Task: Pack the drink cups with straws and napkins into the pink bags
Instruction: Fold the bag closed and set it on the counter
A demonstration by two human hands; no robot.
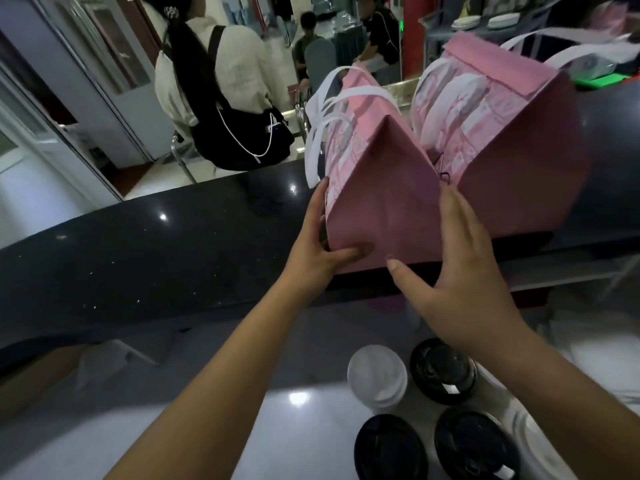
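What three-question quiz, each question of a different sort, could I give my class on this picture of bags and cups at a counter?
1. True or false: the left hand and the right hand both touch the nearer pink bag.
2. Where does the white-lidded cup stand? A inside a bag; B on the pale counter beside black-lidded cups; C on the floor.
3. Fill in: the handles of that bag are ___ in colour.
Key: 1 true; 2 B; 3 white.
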